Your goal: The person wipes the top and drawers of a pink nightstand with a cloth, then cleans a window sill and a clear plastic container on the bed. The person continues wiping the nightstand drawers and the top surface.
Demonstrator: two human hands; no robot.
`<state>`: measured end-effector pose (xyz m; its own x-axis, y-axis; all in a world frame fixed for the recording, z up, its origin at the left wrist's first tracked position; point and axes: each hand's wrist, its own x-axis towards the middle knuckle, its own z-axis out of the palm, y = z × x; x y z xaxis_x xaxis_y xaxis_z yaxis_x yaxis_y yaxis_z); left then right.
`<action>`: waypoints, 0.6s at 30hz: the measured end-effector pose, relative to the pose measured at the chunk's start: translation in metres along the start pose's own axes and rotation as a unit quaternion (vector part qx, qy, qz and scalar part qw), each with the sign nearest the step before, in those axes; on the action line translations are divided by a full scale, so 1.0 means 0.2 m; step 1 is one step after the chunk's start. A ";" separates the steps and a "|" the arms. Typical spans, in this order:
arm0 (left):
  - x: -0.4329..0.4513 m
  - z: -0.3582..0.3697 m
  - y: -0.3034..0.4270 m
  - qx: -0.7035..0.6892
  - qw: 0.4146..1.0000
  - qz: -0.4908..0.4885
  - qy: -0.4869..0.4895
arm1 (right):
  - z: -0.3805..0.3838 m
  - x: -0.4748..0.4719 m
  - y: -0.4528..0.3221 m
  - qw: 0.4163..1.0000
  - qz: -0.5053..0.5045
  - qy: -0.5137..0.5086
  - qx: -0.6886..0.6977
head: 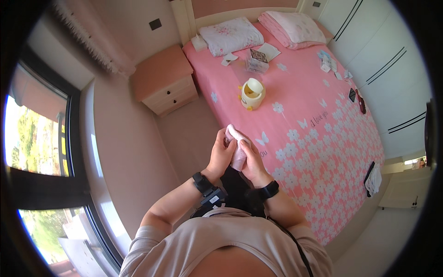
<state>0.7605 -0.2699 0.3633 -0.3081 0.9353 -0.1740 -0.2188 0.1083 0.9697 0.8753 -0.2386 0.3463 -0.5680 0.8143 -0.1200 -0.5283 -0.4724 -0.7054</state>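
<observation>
A small light-pink cloth (pixel 238 156) is bunched between my two hands, in front of my body beside the bed. My left hand (pixel 221 152) grips its left side, with the thumb pressed on top. On its other side my right hand (pixel 253 161) holds it, thumb laid over the folds. Parts of the cloth are hidden under my fingers. Beyond my hands, a cream-coloured round container (pixel 253 98) with yellow knobs stands on the pink floral bedspread (pixel 238 117). Its lid (pixel 255 85) is tilted up.
A clear plastic box (pixel 256 62) lies near the pillow (pixel 230 36). Left of the bed stands a two-drawer nightstand (pixel 173 93). A phone (pixel 352 95), small boxes (pixel 327 64) and a folded cloth (pixel 373 180) lie along the bed's right side. White wardrobes (pixel 377 45) line the right wall.
</observation>
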 end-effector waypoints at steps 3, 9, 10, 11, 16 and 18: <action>0.38 -0.07 0.02 0.132 0.990 0.021 -0.034 | -0.11 0.38 -0.03 0.994 0.051 0.083 0.044; 1.32 -0.15 0.02 0.159 0.978 -0.019 -0.131 | -0.31 1.02 -0.33 0.987 0.056 0.119 0.090; 1.49 -0.15 0.00 0.219 0.968 0.006 -0.126 | -0.36 1.07 -0.40 0.986 0.052 0.152 0.051; 1.65 -0.15 -0.04 0.212 0.969 0.018 -0.127 | -0.39 1.11 -0.45 0.980 0.048 0.194 0.006; 2.46 0.00 -0.34 0.284 0.945 0.111 -0.117 | -0.50 1.21 -0.51 0.934 -0.005 0.319 -0.161; 2.84 0.09 -0.48 0.387 0.889 0.209 -0.125 | -0.52 1.20 -0.51 0.900 -0.008 0.383 -0.209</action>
<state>0.6232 0.2565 0.1751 0.0232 0.9835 0.1796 0.5995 -0.1575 0.7847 0.8579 0.0407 0.3155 0.1244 0.8885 -0.4417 -0.1588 -0.4216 -0.8928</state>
